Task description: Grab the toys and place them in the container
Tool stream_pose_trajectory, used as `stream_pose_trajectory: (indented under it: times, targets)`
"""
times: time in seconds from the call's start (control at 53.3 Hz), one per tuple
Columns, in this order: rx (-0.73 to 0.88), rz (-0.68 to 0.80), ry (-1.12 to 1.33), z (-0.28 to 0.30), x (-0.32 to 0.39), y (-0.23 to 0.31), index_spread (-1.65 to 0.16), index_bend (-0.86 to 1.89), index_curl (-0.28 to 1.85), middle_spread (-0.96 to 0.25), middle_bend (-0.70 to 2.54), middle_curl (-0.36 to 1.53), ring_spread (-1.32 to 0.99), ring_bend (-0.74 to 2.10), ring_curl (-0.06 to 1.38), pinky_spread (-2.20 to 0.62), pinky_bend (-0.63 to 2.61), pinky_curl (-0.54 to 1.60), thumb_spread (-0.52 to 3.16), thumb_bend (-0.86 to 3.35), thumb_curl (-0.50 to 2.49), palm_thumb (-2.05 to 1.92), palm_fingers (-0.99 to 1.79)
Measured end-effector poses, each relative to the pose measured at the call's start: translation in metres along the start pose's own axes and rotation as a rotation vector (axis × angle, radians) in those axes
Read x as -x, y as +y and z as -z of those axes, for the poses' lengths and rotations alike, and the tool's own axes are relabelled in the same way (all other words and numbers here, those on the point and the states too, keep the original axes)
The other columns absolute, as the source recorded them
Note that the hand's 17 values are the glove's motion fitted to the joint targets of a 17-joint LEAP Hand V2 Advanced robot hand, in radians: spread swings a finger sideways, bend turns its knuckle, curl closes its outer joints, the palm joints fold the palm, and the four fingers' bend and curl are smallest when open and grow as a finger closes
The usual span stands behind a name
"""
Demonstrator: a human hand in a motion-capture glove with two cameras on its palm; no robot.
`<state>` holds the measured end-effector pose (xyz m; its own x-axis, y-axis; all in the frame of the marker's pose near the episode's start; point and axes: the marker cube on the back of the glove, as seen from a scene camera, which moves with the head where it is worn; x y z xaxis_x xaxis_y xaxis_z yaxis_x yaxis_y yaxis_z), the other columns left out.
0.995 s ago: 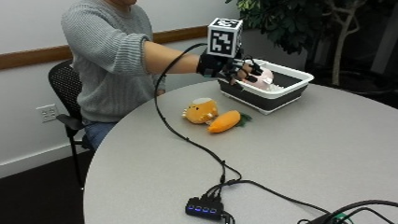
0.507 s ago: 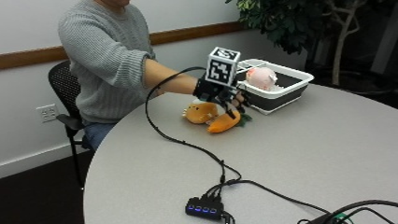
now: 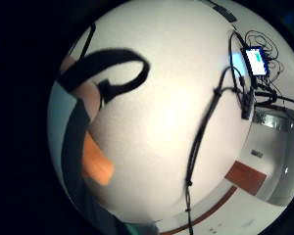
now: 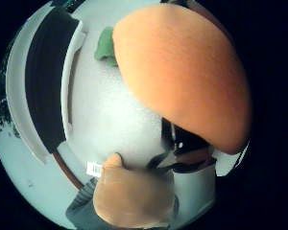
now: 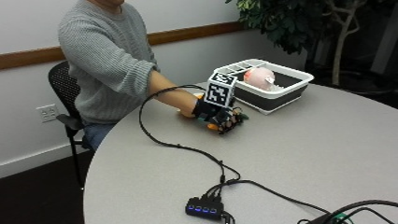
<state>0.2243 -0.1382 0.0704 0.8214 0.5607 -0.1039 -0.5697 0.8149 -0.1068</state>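
Toys at the table edge of the container: outside view. The gloved right hand (image 5: 219,116) is down on the table (image 5: 298,154) over an orange toy (image 5: 213,126), only a sliver of which shows beneath the fingers (image 5: 231,122); these look curled over it, but closure on the toy cannot be told. A pink toy (image 5: 259,77) already lies in the white container (image 5: 286,93), just beyond the hand.

Little-finger palm view. Bare tabletop fills the field — one orange end (image 3: 95,164) shows at the margin.

Thumb-side palm view. The orange toy's (image 4: 182,72) body looms very close to the palm, a green leaf end (image 4: 104,45) toward the container wall (image 4: 69,81); a second, tan toy (image 4: 132,196) lies beside it.

Risk, as judged: the plump, rounded toy may roll from a partial grip — or the tan neighbour may be nudged aside on lifting.
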Motion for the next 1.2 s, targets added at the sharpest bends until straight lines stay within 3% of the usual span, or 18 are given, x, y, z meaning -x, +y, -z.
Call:
stream_pose_trajectory:
  times: [0.056, 0.131, 0.225, 0.338, 0.544, 0.751, 0.995, 1.051, 1.126, 1.164, 1.201]
  targets:
    - [-0.09, 0.005, -0.099, 0.038, -0.011, -0.007, -0.37, 0.1, 0.07, -0.27, 0.74, 0.49, -0.44, 1.07, 0.58, -0.32, 1.17, 0.38, 1.47, 0.15, 0.39, 0.37, 0.59]
    - [-0.264, -0.016, -0.253, 0.128, -0.048, -0.018, -0.38, 0.16, 0.08, -0.27, 0.78, 0.52, -0.45, 1.13, 0.59, -0.37, 1.19, 0.38, 1.35, 0.18, 0.47, 0.5, 0.77]
    - [-0.377, -0.007, -0.201, 0.202, -0.052, -0.011, -0.4, 0.23, 0.12, -0.26, 0.83, 0.55, -0.46, 1.16, 0.61, -0.39, 1.15, 0.4, 1.24, 0.19, 0.55, 0.58, 0.93]
    - [-0.443, -0.017, -0.163, 0.246, -0.037, -0.003, -0.41, 0.31, 0.17, -0.24, 0.86, 0.6, -0.46, 1.19, 0.64, -0.42, 1.11, 0.41, 1.1, 0.17, 0.63, 0.59, 1.03]
    - [-0.431, 0.003, -0.25, 0.254, 0.007, -0.016, -0.4, 0.37, 0.24, -0.21, 0.87, 0.65, -0.47, 1.18, 0.67, -0.44, 1.06, 0.44, 0.9, 0.16, 0.77, 0.59, 1.03]
    - [-0.312, 0.191, -0.215, 0.245, 0.132, -0.037, -0.42, 0.26, 0.25, -0.2, 0.85, 0.69, -0.47, 1.19, 0.69, -0.45, 1.1, 0.48, 0.8, 0.14, 0.87, 0.58, 0.93]
    - [-0.26, 0.171, -0.025, 0.232, 0.172, -0.056, -0.41, 0.13, 0.24, -0.21, 0.79, 0.74, -0.48, 1.21, 0.7, -0.45, 1.17, 0.5, 0.79, 0.14, 0.96, 0.58, 0.84]
    - [-0.215, 0.179, -0.093, 0.226, 0.179, -0.057, -0.4, 0.12, 0.24, -0.22, 0.79, 0.75, -0.48, 1.22, 0.7, -0.45, 1.19, 0.5, 0.79, 0.13, 0.98, 0.57, 0.82]
    - [-0.102, 0.165, -0.139, 0.214, 0.184, -0.058, -0.38, 0.03, 0.19, -0.24, 0.74, 0.76, -0.48, 1.24, 0.71, -0.45, 1.29, 0.53, 0.83, 0.1, 0.98, 0.53, 0.69]
    - [-0.047, 0.167, -0.171, 0.212, 0.183, -0.057, -0.35, -0.15, 0.11, -0.24, 0.62, 0.72, -0.45, 1.29, 0.71, -0.45, 1.41, 0.54, 1.04, 0.01, 0.87, 0.33, 0.44]
    - [-0.012, 0.18, -0.206, 0.21, 0.182, -0.057, -0.32, -0.07, 0.12, -0.22, 0.34, 0.64, -0.43, 1.25, 0.7, -0.41, 1.49, 0.57, 1.09, -0.06, 0.8, 0.21, -0.06]
